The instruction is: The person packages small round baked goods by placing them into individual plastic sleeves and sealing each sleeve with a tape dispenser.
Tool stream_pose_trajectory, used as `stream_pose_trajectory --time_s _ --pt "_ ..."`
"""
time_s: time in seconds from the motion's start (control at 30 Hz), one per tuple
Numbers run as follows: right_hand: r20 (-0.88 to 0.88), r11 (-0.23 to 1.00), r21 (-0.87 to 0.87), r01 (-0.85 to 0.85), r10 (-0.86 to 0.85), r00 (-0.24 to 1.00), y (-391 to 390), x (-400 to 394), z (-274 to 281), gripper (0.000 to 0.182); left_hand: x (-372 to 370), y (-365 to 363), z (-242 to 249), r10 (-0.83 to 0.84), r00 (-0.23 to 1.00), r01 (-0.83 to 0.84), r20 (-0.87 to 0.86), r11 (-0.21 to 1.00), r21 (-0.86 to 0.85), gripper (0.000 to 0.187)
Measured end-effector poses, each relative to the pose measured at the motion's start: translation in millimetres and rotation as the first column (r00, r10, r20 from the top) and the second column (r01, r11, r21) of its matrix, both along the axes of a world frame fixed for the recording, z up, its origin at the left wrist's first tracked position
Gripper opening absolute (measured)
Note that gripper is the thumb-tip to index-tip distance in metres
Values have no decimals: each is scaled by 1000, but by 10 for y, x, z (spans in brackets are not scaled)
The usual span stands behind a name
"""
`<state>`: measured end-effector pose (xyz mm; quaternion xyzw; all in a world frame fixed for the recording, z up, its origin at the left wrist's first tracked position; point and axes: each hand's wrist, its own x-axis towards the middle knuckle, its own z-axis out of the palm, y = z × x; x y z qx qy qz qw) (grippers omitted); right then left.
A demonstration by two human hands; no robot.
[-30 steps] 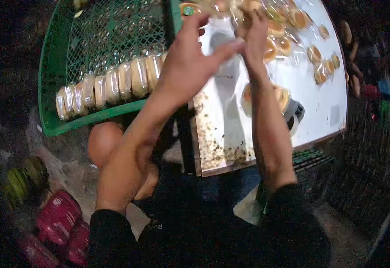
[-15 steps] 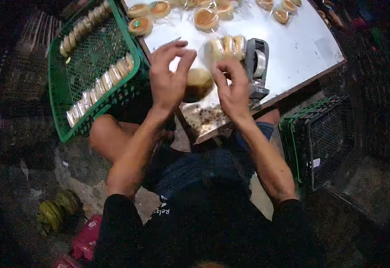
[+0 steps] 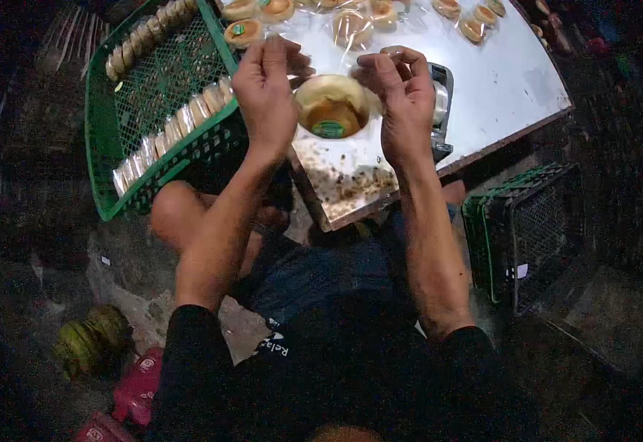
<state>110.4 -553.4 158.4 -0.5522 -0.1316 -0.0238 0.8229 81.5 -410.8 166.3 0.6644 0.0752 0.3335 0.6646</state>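
A round, flat bun (image 3: 332,90) with a browned face and a green label hangs between my hands, above the near corner of the white table. Clear plastic wrapping shows faintly around it. My left hand (image 3: 266,96) is closed at the bun's left, its fingertips pinched on the wrapping. On the other side my right hand (image 3: 407,99) pinches the wrapping too, thumb against curled fingers. Just beyond the right hand stands a grey tape dispenser (image 3: 443,136) with a roll of tape, partly hidden by that hand.
Wrapped buns (image 3: 352,28) lie along the table's far side. At left, a green plastic crate (image 3: 94,147) holds rows of wrapped buns on edge. Brown specks mark the table corner (image 3: 343,180). Stacked dark crates (image 3: 524,228) stand at lower right, and pink packages (image 3: 137,387) lie at lower left.
The bun has turned, and its browned face with the green label now shows. Both hands have moved up and farther apart. The right hand now covers part of the tape dispenser.
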Motion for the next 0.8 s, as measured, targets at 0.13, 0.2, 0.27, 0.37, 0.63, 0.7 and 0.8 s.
stream_pose_trajectory --time_s 0.13,0.2,0.27,0.37,0.63,0.7,0.8 --pt "-76 983 134 -125 136 988 147 25 127 17 131 248 -55 -136 943 154 -303 987 36 31" --pt "-100 963 211 -169 194 976 288 -17 122 17 154 298 -103 -100 898 118 -429 993 16 24" --pt "-167 985 106 -136 153 974 343 1 23 18 122 230 -260 125 973 -138 193 989 53 27" --pt "-118 961 188 -205 229 966 429 -46 97 18 -142 61 -128 43 993 -65 107 976 208 42" --pt "749 706 -549 448 178 638 494 -118 -210 46 -143 329 -106 -298 936 132 -186 790 -598 25" --pt "463 796 -569 206 103 880 611 -260 -340 53 -180 285 -144 -169 962 74 -213 916 -393 22" --pt "24 863 -484 -143 176 984 610 -296 -270 49 -217 409 -302 42 999 -42 10 923 382 11"
